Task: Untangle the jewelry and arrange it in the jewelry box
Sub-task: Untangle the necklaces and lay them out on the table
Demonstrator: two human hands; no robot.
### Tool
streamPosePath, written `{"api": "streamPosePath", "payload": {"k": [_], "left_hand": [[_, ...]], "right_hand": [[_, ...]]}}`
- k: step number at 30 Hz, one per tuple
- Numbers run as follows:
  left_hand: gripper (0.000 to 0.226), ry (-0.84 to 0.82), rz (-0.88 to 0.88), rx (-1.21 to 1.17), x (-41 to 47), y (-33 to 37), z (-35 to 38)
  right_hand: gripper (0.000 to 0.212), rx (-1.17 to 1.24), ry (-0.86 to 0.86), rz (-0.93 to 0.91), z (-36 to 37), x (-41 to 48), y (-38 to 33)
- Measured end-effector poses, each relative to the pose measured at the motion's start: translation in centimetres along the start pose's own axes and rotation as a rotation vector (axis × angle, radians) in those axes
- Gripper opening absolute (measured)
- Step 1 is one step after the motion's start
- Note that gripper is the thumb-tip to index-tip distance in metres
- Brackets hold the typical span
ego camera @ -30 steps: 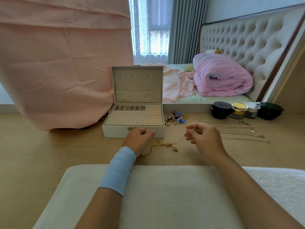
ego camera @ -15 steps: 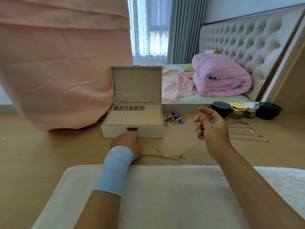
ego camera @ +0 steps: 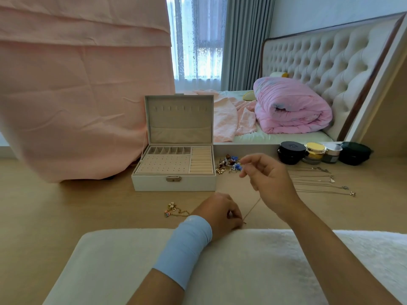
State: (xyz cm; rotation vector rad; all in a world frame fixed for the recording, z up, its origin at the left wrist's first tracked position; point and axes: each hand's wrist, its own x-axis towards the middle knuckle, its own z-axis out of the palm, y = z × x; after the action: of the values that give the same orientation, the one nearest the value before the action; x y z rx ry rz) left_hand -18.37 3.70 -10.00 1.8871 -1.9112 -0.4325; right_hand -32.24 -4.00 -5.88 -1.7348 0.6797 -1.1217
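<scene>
I see a thin gold chain [ego camera: 253, 209] stretched in a straight slanting line between my two hands. The left hand [ego camera: 217, 213] sits low on the pale wooden surface [ego camera: 66, 205], fingers curled in and pinching the chain's lower end just at the edge of a white fuzzy mat [ego camera: 242, 260]. A smooth light-blue wristband [ego camera: 185, 245] wraps that wrist. The right hand [ego camera: 271, 181] is raised, thumb and forefinger pinched on the upper end, the other fingers loosely bent.

The jewelry box [ego camera: 176, 183] stands just beyond the left hand: white, rectangular, lid upright, lined in beige velvet with small square cells, a dotted panel and ribbed ring rolls, a metal clasp in front. A gold bracelet [ego camera: 174, 211] with coloured charms lies left of the left hand. A heap of mixed trinkets [ego camera: 228, 165] sits beside the box's right end, partly behind my right fingertips. Fine necklaces [ego camera: 319, 183] lie in straight rows to the right, near round jars [ego camera: 312, 151]. Wrinkled pink cloth [ego camera: 77, 95] hangs at left.
</scene>
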Motion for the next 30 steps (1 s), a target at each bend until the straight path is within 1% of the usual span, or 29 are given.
{"api": "streamPosePath", "payload": {"k": [1, 2, 4, 5, 7, 10, 13, 16, 20, 22, 24, 25, 28, 30], "left_hand": [[0.011, 0.008, 0.008, 0.019, 0.1, 0.1, 0.0], [0.010, 0.022, 0.014, 0.029, 0.2, 0.1, 0.1], [0.008, 0.056, -0.007, -0.017, 0.1, 0.2, 0.1], [0.009, 0.073, -0.026, -0.072, 0.1, 0.1, 0.1], [0.010, 0.086, -0.067, -0.201, -0.1, -0.1, 0.0], [0.009, 0.078, -0.102, -0.340, -0.3, -0.1, 0.1], [0.006, 0.099, -0.106, -0.357, -0.2, -0.4, -0.2], [0.005, 0.102, -0.125, -0.367, -0.2, -0.9, -1.0], [0.012, 0.069, -0.208, -0.513, -0.7, -0.9, -1.3], [0.013, 0.076, -0.237, -0.504, -0.7, -0.9, -1.2], [0.012, 0.094, -0.251, -0.443, -0.7, -1.0, -1.3], [0.012, 0.105, -0.253, -0.371, -0.7, -1.2, -1.4], [0.012, 0.109, -0.256, -0.024, -0.7, -1.5, -2.1], [0.017, 0.123, -0.255, 0.101, -0.7, -1.6, -2.4]], "right_hand": [[0.019, -0.175, -0.042, -0.038, -0.2, 0.0, 0.3], [0.017, -0.405, -0.111, -0.063, -0.4, -0.1, 0.6], [0.012, -0.838, -0.294, -0.048, -0.6, -0.2, 0.8], [0.014, -0.964, -0.364, -0.021, -0.6, -0.3, 0.7], [0.018, -1.056, -0.444, 0.022, -0.5, -0.4, 0.5], [0.015, -1.075, -0.468, 0.028, -0.5, -0.4, 0.3], [0.016, -1.046, -0.467, 0.029, -1.0, -0.2, 0.4], [0.015, -0.964, -0.454, 0.027, -1.2, -0.1, 0.8], [0.017, -0.822, -0.343, -0.007, -0.8, -0.2, 1.1], [0.019, -0.729, -0.337, 0.007, -0.4, -0.3, 1.1], [0.019, -0.653, -0.330, 0.019, -0.1, -0.4, 1.2], [0.020, -0.629, -0.316, 0.018, -0.1, -0.5, 1.3], [0.020, -0.625, -0.293, 0.007, -0.2, -0.5, 1.4], [0.021, -0.643, -0.291, -0.012, -0.2, -0.5, 1.4]]}}
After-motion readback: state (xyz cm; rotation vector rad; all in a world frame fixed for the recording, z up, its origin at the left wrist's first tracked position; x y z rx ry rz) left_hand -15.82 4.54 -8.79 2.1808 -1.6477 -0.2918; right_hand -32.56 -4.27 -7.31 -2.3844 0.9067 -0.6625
